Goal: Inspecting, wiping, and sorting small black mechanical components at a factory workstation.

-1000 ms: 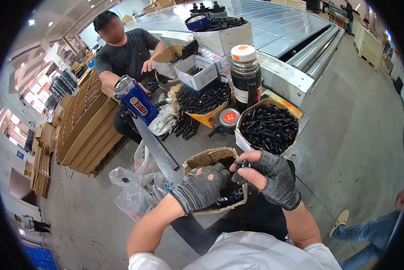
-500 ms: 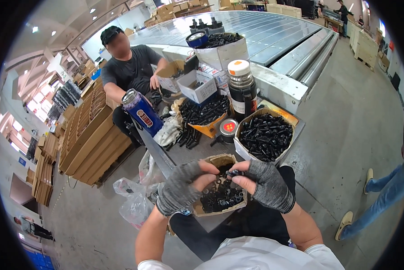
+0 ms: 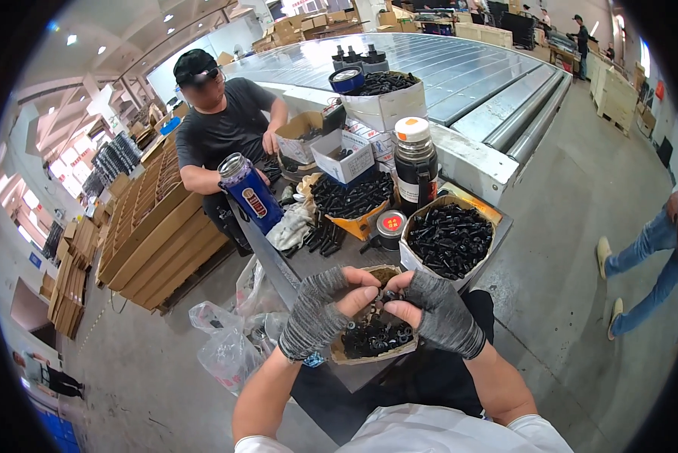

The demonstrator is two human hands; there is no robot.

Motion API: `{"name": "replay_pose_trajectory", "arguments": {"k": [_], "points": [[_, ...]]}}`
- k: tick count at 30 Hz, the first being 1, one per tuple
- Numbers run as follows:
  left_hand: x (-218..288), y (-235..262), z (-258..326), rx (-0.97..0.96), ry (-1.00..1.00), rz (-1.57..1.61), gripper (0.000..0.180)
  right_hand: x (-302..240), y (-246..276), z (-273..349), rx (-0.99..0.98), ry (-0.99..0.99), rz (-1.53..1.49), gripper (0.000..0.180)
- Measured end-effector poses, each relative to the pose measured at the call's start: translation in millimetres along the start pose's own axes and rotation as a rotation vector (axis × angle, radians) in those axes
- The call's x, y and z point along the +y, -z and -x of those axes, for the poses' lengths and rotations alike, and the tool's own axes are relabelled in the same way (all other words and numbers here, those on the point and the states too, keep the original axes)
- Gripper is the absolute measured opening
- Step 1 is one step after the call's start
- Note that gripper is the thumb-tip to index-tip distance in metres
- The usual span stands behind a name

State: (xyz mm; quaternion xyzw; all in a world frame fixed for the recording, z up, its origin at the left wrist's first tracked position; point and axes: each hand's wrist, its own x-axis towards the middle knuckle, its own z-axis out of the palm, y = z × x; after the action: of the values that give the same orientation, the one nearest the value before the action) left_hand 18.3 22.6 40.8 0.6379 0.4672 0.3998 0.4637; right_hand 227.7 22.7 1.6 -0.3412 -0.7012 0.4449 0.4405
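Small black metal parts (image 3: 380, 303), too tiny to tell apart, sat pinched between the fingertips of both gloved hands, right over the low cardboard box of black hardware (image 3: 369, 343) on the dark surface (image 3: 293, 264). Left hand (image 3: 325, 311) and right hand (image 3: 435, 309) met at the middle, equally near, fingers closed around the pieces; their long axis could not be made out.

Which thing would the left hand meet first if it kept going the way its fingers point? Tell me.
Most likely the right hand: the left hand points straight at it, fingertips nearly meeting above the small cardboard box of black parts. Depth is unclear.
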Motion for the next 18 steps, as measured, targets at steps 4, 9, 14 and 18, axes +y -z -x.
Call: {"name": "replay_pose_trajectory", "arguments": {"k": [4, 9, 14, 18], "points": [[2, 2, -5, -0.054, 0.047, 0.059, 0.019, 14, 3, -1, -0.080, -0.213, -0.378, 0.026], [7, 2, -6, -0.091, 0.064, 0.111, 0.021, 13, 6, -4, -0.121, -0.301, -0.599, 0.025], [4, 7, -8, -0.150, -0.056, -0.018, 0.020, 15, 4, -4, -0.090, -0.287, -0.554, 0.027], [-6, 12, -11, -0.135, -0.412, -0.305, 0.021, 21, 4, -4, -0.061, -0.268, -0.492, 0.026]]}}
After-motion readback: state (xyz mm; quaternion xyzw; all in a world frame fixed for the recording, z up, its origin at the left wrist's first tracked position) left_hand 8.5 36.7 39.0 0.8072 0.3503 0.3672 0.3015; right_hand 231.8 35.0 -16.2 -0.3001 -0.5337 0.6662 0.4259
